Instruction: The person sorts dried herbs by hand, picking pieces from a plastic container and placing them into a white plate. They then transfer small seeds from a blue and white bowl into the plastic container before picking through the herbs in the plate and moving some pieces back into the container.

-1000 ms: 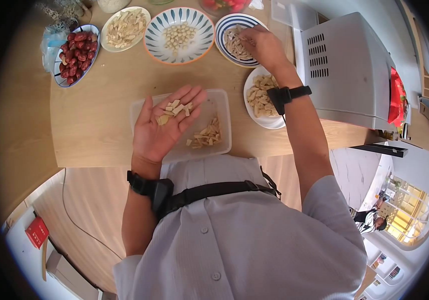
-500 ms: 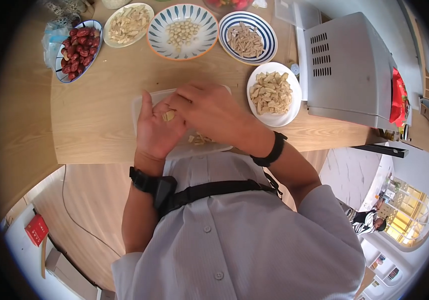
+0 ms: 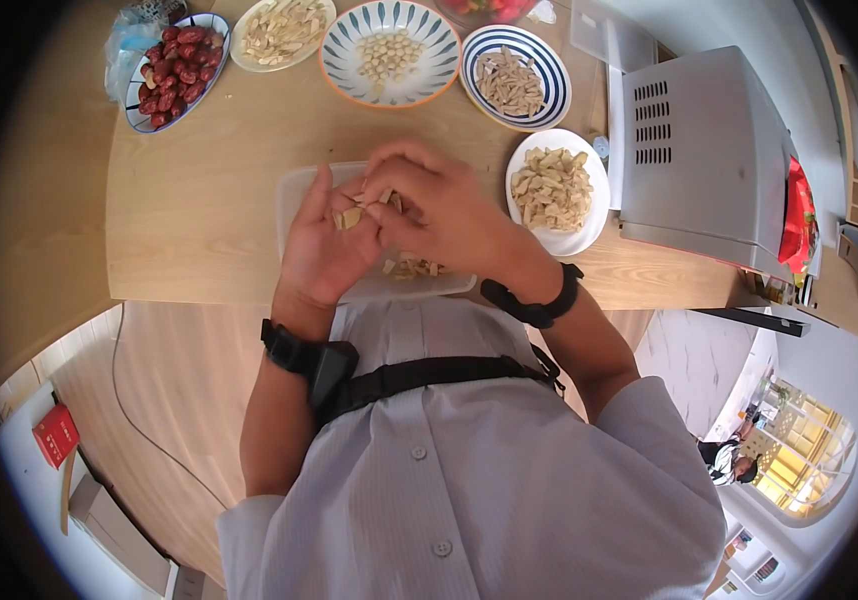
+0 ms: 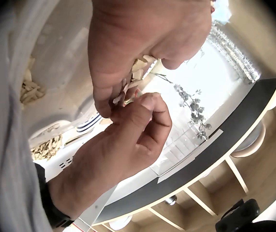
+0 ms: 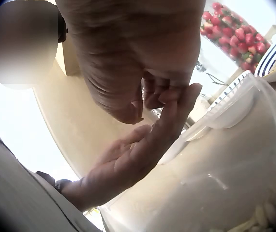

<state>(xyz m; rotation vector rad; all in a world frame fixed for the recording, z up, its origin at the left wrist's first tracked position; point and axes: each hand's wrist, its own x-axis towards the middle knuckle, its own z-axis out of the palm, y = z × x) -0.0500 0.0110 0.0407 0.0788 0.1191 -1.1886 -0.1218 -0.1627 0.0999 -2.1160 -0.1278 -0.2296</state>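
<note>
My left hand [image 3: 321,258] lies palm up over a clear plastic tub [image 3: 461,284], carrying several flat, pale dried slices [image 3: 350,217]. Just above that palm is my right hand [image 3: 449,215], its fingers bent and thumb meeting forefinger around small pale pieces [image 3: 394,200]. In the left wrist view the right fingertips are right at the slices [image 4: 137,72] on the left palm. The right wrist view has the left fingers [image 5: 169,118] rising to the curled right hand [image 5: 133,48], which hides the palm. More dried pieces [image 3: 414,267] lie in the tub.
Right of the tub stands a white plate of dried chunks [image 3: 552,190]. Behind are a blue-striped bowl [image 3: 563,100] of thin strips, a patterned plate [image 3: 339,70] of pale seeds, a plate of slices [image 3: 279,30] and red dates [image 3: 181,70]. A grey appliance [image 3: 704,150] stands at right.
My right hand has come from the blue-striped bowl to above my left palm, and its fingers have shifted slightly there over the last half second. The left hand has stayed palm up over the tub.
</note>
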